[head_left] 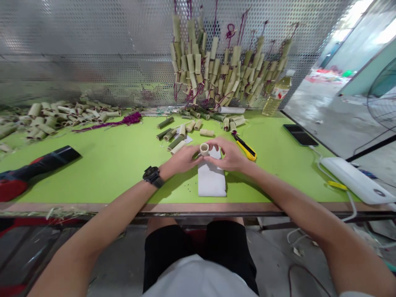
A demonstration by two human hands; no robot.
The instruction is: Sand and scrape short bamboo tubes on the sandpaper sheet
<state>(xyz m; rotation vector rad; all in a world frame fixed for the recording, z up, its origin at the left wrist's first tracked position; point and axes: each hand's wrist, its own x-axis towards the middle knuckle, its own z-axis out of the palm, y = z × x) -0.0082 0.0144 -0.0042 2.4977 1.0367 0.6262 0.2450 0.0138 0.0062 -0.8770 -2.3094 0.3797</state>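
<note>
A short, pale bamboo tube [204, 149] is held between both hands, its hollow end tipped toward me. My left hand [187, 158], with a black watch on its wrist, pinches the tube from the left. From the right, the fingers and thumb of my right hand [227, 154] curl round it. Beneath the hands lies a folded white sheet [212, 181], flat on the green table [123, 165]. Several cut bamboo pieces [176, 144] lie just beyond my left hand. A yellow utility knife [246, 147] rests to the right of my right hand.
Strung bamboo pieces [222, 70] hang on the perforated metal panel [93, 45]. At the left are a bamboo pile [46, 117], purple string [131, 118] and a red-and-black power tool [40, 165]. A bottle [277, 95], phone [299, 135] and white cabled device [355, 179] are at right.
</note>
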